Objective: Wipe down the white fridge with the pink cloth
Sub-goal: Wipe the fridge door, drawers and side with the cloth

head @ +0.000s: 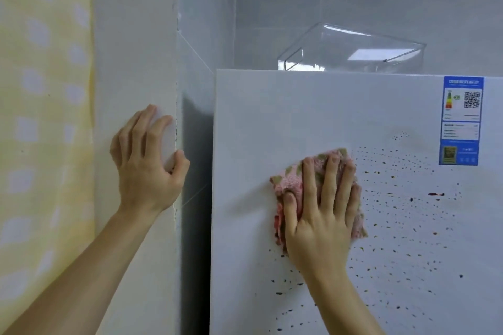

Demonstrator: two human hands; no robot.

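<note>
Specks (402,198) cover the white fridge (258,122) right of my flat right hand (321,215), pressing the pink cloth (291,179) mid-door; plain door lies left; across a dark gap (196,144), my left hand (147,160) grips the wall corner (168,62)

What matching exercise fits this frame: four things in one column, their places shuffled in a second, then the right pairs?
Things
1. pink cloth
2. left hand
3. clear container
4. blue label

Places
A. on top of the fridge
B. stuck at the upper right of the fridge front
C. holding the wall corner, thumb round its edge
D. pressed flat against the fridge front under the right hand

Pairs: 1-D, 2-C, 3-A, 4-B
</note>
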